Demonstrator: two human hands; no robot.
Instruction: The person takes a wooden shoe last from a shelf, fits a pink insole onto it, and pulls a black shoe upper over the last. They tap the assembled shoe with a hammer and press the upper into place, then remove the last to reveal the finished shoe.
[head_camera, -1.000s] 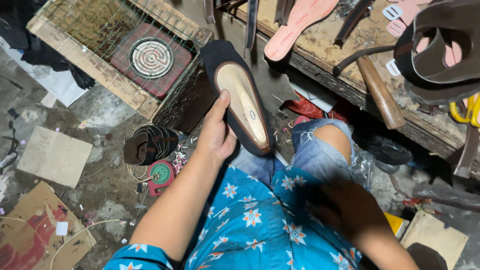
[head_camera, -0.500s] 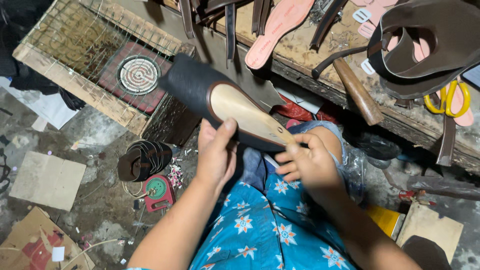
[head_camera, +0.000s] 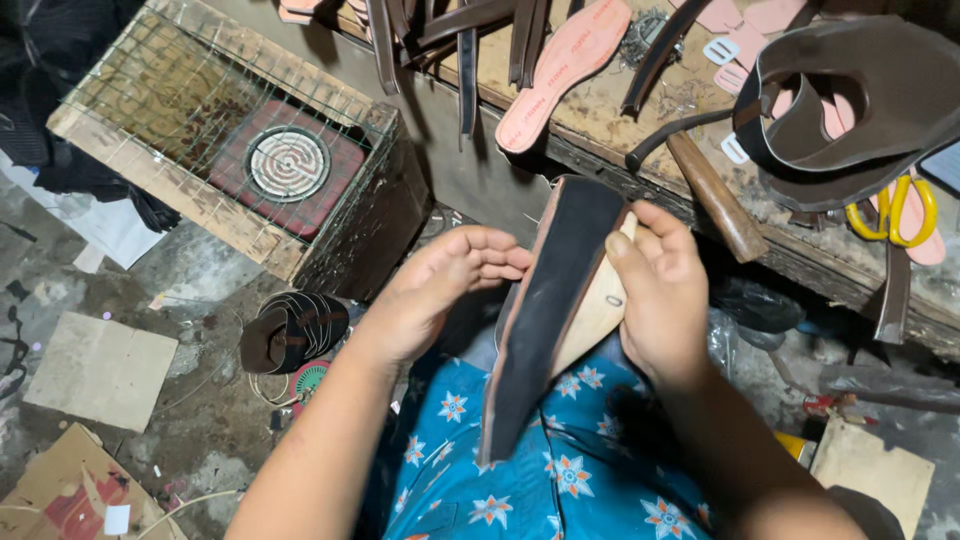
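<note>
Pinching a black shoe upper (head_camera: 545, 320) edge-on, right hand (head_camera: 660, 295) in closed grip, left hand (head_camera: 440, 290) loosely touching its edge.

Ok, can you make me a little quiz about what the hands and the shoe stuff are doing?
1. True or false: both hands touch the shoe.
2. Which hand has its thumb on the pale wooden side? A) left B) right
3. What yellow-handled tool lies on the bench at the far right?

Key
1. True. The left hand has its fingertips at the dark edge and the right hand grips the other side.
2. B.
3. Scissors, near a brown shoe upper.
</note>
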